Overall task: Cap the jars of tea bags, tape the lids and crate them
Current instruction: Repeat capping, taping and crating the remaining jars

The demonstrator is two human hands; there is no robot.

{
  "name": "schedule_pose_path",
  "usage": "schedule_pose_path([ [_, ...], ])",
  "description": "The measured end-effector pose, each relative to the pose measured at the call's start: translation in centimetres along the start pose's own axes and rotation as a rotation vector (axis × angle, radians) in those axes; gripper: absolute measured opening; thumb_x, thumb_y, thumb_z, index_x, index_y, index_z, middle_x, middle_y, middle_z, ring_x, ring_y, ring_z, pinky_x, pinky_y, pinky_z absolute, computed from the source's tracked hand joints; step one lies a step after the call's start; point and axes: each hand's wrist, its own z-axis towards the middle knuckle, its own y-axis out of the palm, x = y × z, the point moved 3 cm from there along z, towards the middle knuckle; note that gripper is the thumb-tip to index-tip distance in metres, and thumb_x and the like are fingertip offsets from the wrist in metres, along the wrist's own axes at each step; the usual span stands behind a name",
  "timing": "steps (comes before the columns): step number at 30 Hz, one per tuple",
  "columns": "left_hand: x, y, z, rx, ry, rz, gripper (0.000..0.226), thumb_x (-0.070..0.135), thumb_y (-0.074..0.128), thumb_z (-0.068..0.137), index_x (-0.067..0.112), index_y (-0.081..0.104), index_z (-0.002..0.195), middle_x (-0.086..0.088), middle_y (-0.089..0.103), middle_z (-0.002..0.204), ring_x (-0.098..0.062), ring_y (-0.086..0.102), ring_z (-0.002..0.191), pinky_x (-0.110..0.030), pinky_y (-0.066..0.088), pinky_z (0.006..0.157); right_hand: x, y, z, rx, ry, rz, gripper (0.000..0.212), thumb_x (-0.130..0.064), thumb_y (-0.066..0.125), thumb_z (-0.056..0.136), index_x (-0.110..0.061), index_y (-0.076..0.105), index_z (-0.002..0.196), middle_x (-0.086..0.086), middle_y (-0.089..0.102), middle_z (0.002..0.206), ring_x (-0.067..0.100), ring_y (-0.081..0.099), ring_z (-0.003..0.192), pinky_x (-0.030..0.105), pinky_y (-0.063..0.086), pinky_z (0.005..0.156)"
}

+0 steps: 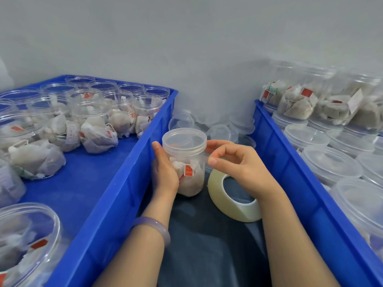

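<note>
Taping under way: our left hand [164,170] gripped the capped jar [186,154] just right of the left blue crate [124,183]; our right hand [246,162] pinched tape [230,206]. Next, we judged: wrap the lid's seam.

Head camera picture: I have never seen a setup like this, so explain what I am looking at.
No machine here: a person works with bare hands, and the one camera sits on their head, looking down. The left hand grips a clear jar of tea bags, its lid already on. The right hand has its fingers curled at the lid's rim; whether they pinch tape is too faint to tell. A roll of clear tape shows just below that hand. The blue crate on the left holds open jars; the blue crate on the right holds capped jars. Loose lids lie between the crates.
</note>
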Motion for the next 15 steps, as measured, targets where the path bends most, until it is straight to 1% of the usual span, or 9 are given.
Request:
schedule_pose_path([
  [1,-0.2,-0.1,0.1,-0.004,-0.006,-0.013,0.051,0.061,0.018,0.094,0.037,0.059,0.077,0.025,0.063,0.068,0.018,0.057,0.067,-0.001,0.041,0.057,0.0,-0.1,0.1,0.016,-0.009,-0.027,0.013,-0.009,0.072,0.079,-0.017,0.072,0.069,-0.003,0.067,0.113,0.009,0.061,0.109,0.037,0.045,0.099],
  [3,-0.5,0.0,0.2,-0.019,0.006,-0.006,0.053,0.062,0.018,0.093,0.035,0.062,0.081,0.022,0.065,0.073,0.013,0.059,0.073,-0.006,0.043,0.061,0.1,-0.3,0.2,0.062,-0.016,-0.025,0.011,-0.005,0.068,0.082,-0.011,0.073,0.074,-0.003,0.071,0.104,0.012,0.066,0.099,0.036,0.053,0.090],
  [5,-0.4,0.1,0.0,-0.036,0.029,0.021,0.052,0.060,0.018,0.094,0.035,0.062,0.081,0.025,0.067,0.069,0.014,0.061,0.070,-0.003,0.043,0.058,0.3,-0.4,0.2,0.110,-0.014,0.025,0.013,-0.002,0.066,0.083,-0.010,0.073,0.076,-0.003,0.073,0.095,0.014,0.069,0.088,0.029,0.057,0.078],
  [6,-0.2,0.1,-0.1,-0.042,0.037,0.026,0.051,0.060,0.019,0.094,0.036,0.062,0.080,0.028,0.067,0.068,0.016,0.060,0.070,-0.002,0.043,0.057,0.3,-0.4,0.2,0.133,-0.020,0.032,0.013,-0.002,0.066,0.082,-0.011,0.073,0.076,-0.003,0.073,0.093,0.014,0.069,0.085,0.026,0.057,0.074],
  [7,-0.2,0.1,-0.1,-0.048,0.037,0.017,0.052,0.060,0.019,0.094,0.036,0.063,0.080,0.027,0.068,0.070,0.015,0.061,0.072,-0.003,0.044,0.059,0.5,-0.3,0.3,0.153,-0.026,0.027,0.013,-0.002,0.067,0.082,-0.011,0.074,0.076,-0.002,0.073,0.092,0.014,0.069,0.084,0.024,0.057,0.072],
  [10,-0.5,0.2,0.0,-0.071,0.011,-0.040,0.055,0.065,0.020,0.090,0.034,0.065,0.084,0.018,0.071,0.080,0.004,0.064,0.086,-0.016,0.048,0.072,1.0,-0.3,0.5,0.226,-0.019,0.025,0.007,-0.004,0.071,0.079,-0.009,0.073,0.074,-0.001,0.074,0.088,0.016,0.070,0.079,0.025,0.058,0.070],
  [13,-0.5,0.2,-0.3,-0.080,0.032,-0.028,0.056,0.068,0.021,0.086,0.035,0.066,0.082,0.019,0.071,0.078,0.006,0.064,0.081,-0.019,0.046,0.073,1.3,-0.4,0.6,0.269,-0.030,0.010,0.005,-0.008,0.073,0.077,-0.009,0.072,0.072,-0.002,0.074,0.085,0.016,0.070,0.075,0.026,0.058,0.070],
  [15,-0.4,0.3,-0.3,-0.120,0.031,-0.049,0.061,0.073,0.022,0.080,0.033,0.067,0.087,0.012,0.072,0.088,-0.003,0.066,0.090,-0.025,0.049,0.081,1.7,-0.2,0.7,0.285,-0.030,0.048,0.005,-0.005,0.073,0.075,-0.008,0.071,0.072,-0.003,0.073,0.082,0.013,0.068,0.071,0.023,0.057,0.067],
])
